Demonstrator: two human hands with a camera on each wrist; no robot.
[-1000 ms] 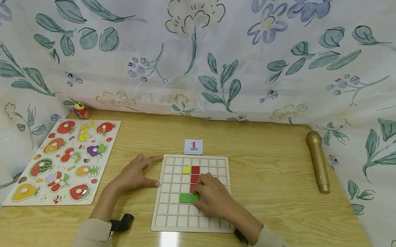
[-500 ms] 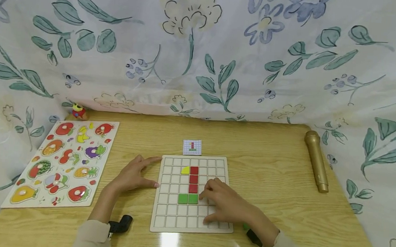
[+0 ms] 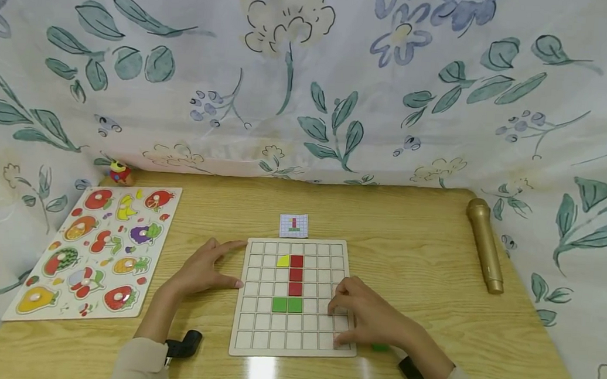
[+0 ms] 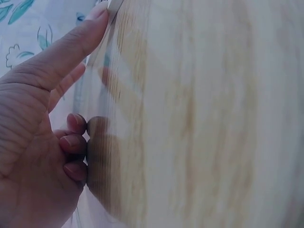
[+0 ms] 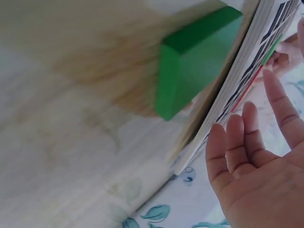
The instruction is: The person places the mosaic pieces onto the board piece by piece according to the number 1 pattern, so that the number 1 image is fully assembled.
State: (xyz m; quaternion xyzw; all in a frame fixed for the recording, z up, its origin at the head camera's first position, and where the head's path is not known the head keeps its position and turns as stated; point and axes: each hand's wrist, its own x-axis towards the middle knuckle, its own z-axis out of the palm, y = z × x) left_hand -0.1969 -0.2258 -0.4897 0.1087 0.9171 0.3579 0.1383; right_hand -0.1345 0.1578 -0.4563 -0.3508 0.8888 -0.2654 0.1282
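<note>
- Now our right hand has slid off the coloured squares toward the near right corner of the grid board; a second ago it covered the green tiles and the lower red ones. We judge the green pair set, since nothing holds it.
- Its fingers are relaxed and spread, holding nothing; the right wrist view shows the palm bare and the fingers straight beside the board's edge.
- Just outside that hand, on the table by the board's right edge, lies a loose green block, also seen close up.
- Our left hand has not shifted: forefinger stretched along the board's far left edge, thumb at its side, other fingers tucked, steadying rather than pinching.
- Inside the board's cells, between our hands: a yellow piece, a column of three red tiles beside it, and the green pair below. All other cells stand bare.
- Beyond the board lies a small pattern card.
- Left of our left hand, the fruit puzzle tray holds its fruit pieces.
</note>
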